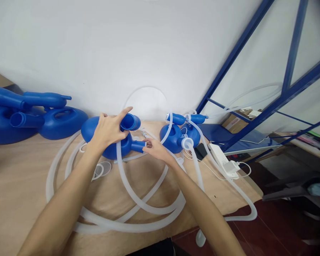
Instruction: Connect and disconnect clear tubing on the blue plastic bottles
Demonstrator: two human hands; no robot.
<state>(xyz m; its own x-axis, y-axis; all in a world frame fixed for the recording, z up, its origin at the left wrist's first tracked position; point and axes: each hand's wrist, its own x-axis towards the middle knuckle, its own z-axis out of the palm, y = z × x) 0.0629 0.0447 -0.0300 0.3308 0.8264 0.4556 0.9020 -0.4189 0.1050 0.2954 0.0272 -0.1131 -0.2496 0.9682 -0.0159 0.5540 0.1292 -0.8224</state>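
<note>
On the table a blue plastic urinal bottle (114, 151) lies with its neck pointing right. A blue wide-mouthed funnel piece (130, 122) rests over it, its opening facing me. My left hand (108, 129) is wrapped over this funnel piece, thumb and index finger on either side of the mouth. At the end of the bottle's neck, my right hand (156, 148) pinches the rim, where a pale edge shows; its fingertips are partly hidden. A translucent hose (122, 181) hangs from just below the funnel piece and loops across the table between my forearms.
More blue urinal bottles (58, 122) stand at the left, and others with hoses (173, 137) at the right. Clear round caps (104, 169) lie near my left forearm. A white power strip (221, 158), a dark phone (201, 151) and a blue metal rack (237, 46) are to the right.
</note>
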